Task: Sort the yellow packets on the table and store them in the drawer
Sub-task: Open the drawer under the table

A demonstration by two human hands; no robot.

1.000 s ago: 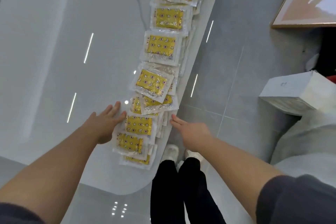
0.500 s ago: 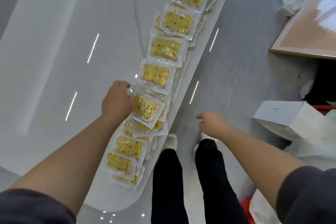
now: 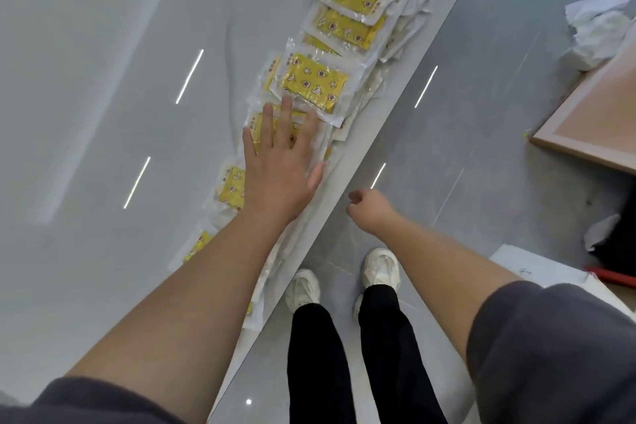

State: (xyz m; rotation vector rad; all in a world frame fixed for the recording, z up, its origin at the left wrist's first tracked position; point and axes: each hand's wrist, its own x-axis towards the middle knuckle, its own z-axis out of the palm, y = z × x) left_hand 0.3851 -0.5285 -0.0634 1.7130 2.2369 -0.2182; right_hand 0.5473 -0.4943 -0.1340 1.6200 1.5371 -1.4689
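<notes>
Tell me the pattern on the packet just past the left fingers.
The packet is yellow with pale stars and dark round marks, clear wrapper; head view.

The packets [image 3: 315,86] lie in 1 overlapping row along the right edge of the table [image 3: 103,113], running away from you. Your left hand [image 3: 278,165] lies flat on the row. Your right hand [image 3: 368,208] hangs right of the table, over the floor [image 3: 464,148], ahead of your 2 shoes [image 3: 304,289]. A board [image 3: 585,134] lies farther right.

Yellow packets [image 3: 315,83] with star print; glossy white table [image 3: 103,79]; grey floor [image 3: 481,113].
</notes>
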